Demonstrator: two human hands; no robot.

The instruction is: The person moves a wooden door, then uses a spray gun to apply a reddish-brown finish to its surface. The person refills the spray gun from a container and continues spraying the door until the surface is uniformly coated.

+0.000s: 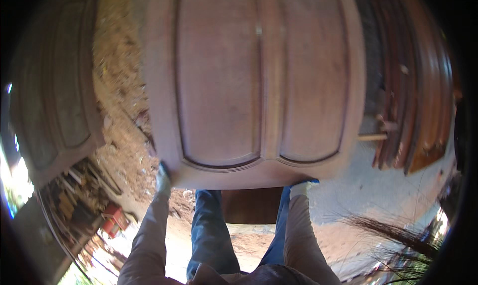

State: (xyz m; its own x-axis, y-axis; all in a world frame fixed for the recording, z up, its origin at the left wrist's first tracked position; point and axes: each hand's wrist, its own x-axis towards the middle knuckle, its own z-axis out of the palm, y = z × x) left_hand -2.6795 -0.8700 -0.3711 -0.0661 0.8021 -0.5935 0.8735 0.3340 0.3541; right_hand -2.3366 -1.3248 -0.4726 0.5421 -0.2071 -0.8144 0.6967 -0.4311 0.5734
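A large brown wooden door with two long recessed panels fills the middle of the view, its near edge just in front of my legs. My left hand, in a pale glove, is closed on the door's near left corner. At the near right, my right hand, in a white glove with some blue on it, grips the edge too. The fingers of both hands are partly hidden by the door. Some motion blur softens the door's surface.
Another panelled door stands at the left. Several dark, glossy wooden panels are stacked at the right. Wood scraps and a red box lie at lower left. Bristly dark strands show at lower right. Sawdust-like debris covers ground at left.
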